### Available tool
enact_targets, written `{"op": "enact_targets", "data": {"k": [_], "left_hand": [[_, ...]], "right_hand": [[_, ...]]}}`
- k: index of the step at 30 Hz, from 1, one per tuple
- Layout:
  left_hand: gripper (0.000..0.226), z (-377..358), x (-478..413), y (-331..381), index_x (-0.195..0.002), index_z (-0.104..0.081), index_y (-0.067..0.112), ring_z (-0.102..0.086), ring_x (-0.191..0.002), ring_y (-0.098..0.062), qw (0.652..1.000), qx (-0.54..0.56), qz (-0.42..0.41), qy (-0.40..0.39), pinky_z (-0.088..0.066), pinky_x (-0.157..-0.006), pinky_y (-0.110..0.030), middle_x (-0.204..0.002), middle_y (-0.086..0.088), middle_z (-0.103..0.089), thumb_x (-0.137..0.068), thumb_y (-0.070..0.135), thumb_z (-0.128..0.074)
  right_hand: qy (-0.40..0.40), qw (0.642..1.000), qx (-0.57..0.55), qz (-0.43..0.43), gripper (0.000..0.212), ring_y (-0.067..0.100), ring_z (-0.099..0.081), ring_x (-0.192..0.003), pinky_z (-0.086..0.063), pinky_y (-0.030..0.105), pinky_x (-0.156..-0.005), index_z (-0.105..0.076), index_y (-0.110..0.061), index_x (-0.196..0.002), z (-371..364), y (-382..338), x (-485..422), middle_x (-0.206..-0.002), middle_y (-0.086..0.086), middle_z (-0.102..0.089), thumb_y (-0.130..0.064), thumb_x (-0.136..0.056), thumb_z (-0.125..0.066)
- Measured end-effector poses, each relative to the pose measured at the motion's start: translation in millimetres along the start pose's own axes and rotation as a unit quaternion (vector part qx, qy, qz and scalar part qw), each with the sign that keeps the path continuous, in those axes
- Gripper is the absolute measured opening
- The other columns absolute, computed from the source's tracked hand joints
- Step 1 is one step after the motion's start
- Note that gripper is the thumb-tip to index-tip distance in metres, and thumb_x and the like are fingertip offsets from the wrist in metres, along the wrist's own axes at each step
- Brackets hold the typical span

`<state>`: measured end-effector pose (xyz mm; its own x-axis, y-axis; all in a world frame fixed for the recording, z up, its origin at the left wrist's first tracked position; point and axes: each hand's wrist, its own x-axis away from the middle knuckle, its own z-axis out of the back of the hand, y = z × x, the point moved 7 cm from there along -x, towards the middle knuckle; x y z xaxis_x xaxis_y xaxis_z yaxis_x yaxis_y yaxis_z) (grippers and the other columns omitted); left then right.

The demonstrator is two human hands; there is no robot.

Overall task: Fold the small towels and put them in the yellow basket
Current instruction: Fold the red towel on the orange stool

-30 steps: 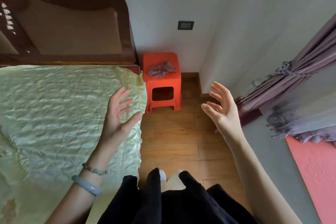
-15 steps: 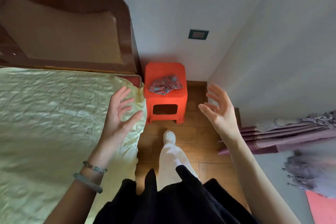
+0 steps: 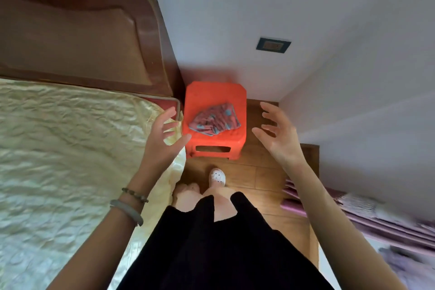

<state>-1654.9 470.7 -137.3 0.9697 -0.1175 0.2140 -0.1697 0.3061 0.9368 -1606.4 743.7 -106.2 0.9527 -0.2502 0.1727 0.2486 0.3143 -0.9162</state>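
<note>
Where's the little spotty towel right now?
The small towel lies crumpled on top of the orange stool, beside the bed's corner, between both open hands.

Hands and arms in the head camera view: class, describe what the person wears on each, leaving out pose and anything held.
Both forearms are bare, with no sleeves showing. The left hand has two bracelets at its wrist: a thin beaded bracelet of small dark and greenish beads, and below it a smooth, pale grey-green bangle. The right hand and its wrist carry nothing; no rings show on either hand.
</note>
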Motion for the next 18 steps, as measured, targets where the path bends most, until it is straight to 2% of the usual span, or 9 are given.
{"op": "enact_targets", "data": {"k": [2,3,6,10,13,15,18], "left_hand": [[0.060,-8.1,-15.4,-17.7,-0.125,-0.047,0.028,-0.057,-0.109,-0.012,0.999,-0.039,0.001,-0.023,-0.047,-0.090,-0.027,-0.129,0.006,-0.050,-0.071,0.022,-0.071],[0.058,-11.1,-22.5,-28.9,-0.124,-0.049,0.026,-0.057,-0.108,-0.012,0.998,-0.052,0.006,-0.030,-0.047,-0.090,-0.027,-0.128,0.006,-0.051,-0.071,0.023,-0.071],[0.053,-17.2,-42.8,-66.9,-0.121,-0.051,0.027,-0.056,-0.107,-0.008,0.996,-0.070,0.037,-0.034,-0.047,-0.091,-0.027,-0.121,0.008,-0.051,-0.073,0.020,-0.074],[0.049,-35.0,-69.7,-115.9,-0.120,-0.050,0.026,-0.053,-0.107,-0.004,0.992,-0.115,0.018,-0.055,-0.044,-0.091,-0.025,-0.119,0.003,-0.050,-0.077,0.017,-0.073],[0.047,-57.1,-87.4,-151.7,-0.121,-0.052,0.018,-0.052,-0.104,-0.002,0.986,-0.146,-0.008,-0.084,-0.042,-0.092,-0.018,-0.117,0.000,-0.051,-0.079,0.015,-0.073],[0.044,-74.5,-96.9,-173.3,-0.120,-0.053,0.013,-0.053,-0.104,-0.010,0.977,-0.181,-0.045,-0.101,-0.041,-0.093,-0.017,-0.113,0.000,-0.052,-0.081,0.011,-0.071],[0.038,-99.6,-107.0,-204.9,-0.115,-0.057,0.008,-0.055,-0.103,-0.019,0.959,-0.243,-0.090,-0.112,-0.044,-0.092,-0.030,-0.109,-0.002,-0.058,-0.080,0.010,-0.071]], "right_hand": [[-0.001,1.000,0.019,-0.005,0.054,-0.001,-0.051,-0.109,-0.047,0.013,-0.087,-0.050,-0.022,-0.131,-11.1,20.5,-20.4,-0.125,-0.011,-0.051,-0.012,-0.081,-0.070],[0.001,1.000,0.027,-0.007,0.054,0.000,-0.052,-0.107,-0.048,0.012,-0.086,-0.051,-0.020,-0.130,-17.6,33.7,-30.5,-0.124,-0.009,-0.053,-0.011,-0.080,-0.071],[-0.004,0.998,0.059,-0.009,0.052,-0.003,-0.051,-0.105,-0.050,0.023,-0.088,-0.055,-0.016,-0.126,-37.2,75.1,-57.1,-0.122,-0.006,-0.055,-0.008,-0.078,-0.072],[-0.017,0.990,0.130,0.052,0.047,0.017,-0.053,-0.116,-0.049,0.043,-0.093,-0.059,-0.012,-0.121,-56.0,119.2,-85.3,-0.124,0.004,-0.059,-0.011,-0.076,-0.070],[-0.020,0.983,0.170,0.064,0.045,0.022,-0.054,-0.115,-0.049,0.046,-0.092,-0.061,-0.009,-0.118,-67.2,160.5,-102.2,-0.122,0.010,-0.062,-0.009,-0.074,-0.070],[-0.031,0.979,0.192,0.059,0.046,0.027,-0.055,-0.113,-0.048,0.045,-0.093,-0.062,-0.008,-0.117,-78.7,190.2,-108.5,-0.120,0.011,-0.062,-0.005,-0.072,-0.070],[-0.047,0.971,0.232,0.026,0.046,0.031,-0.053,-0.114,-0.039,0.031,-0.101,-0.063,-0.009,-0.117,-97.1,236.2,-117.1,-0.121,0.012,-0.061,-0.003,-0.071,-0.071]]}}
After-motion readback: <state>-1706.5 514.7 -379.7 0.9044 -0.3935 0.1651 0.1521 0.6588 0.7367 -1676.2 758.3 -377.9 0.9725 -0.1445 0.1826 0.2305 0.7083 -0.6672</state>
